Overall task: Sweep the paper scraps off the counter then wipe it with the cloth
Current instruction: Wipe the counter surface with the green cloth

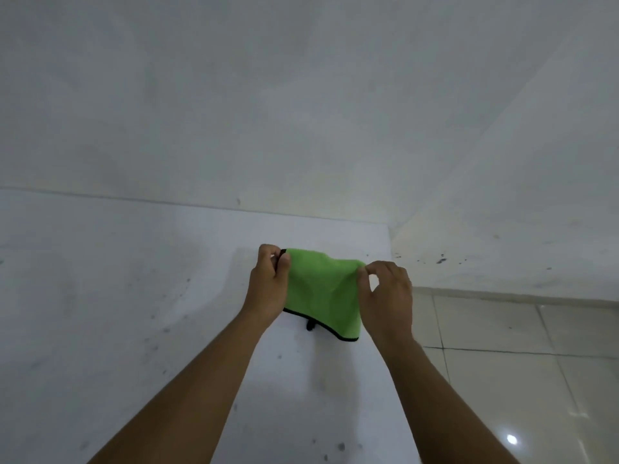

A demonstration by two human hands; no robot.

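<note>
A bright green cloth point(321, 293) with a black hem hangs spread between my two hands above the white counter point(134, 296). My left hand point(268, 286) pinches its top left corner between thumb and fingers. My right hand point(385, 296) pinches the top right corner. The cloth's lower edge droops toward the counter, and a small black tag shows beneath it. I see no paper scraps on the counter.
The counter ends at a right edge near my right arm; beyond it lies a glossy tiled floor point(519, 380). White walls point(301, 112) close the back and the right side. Small dark specks dot the counter surface.
</note>
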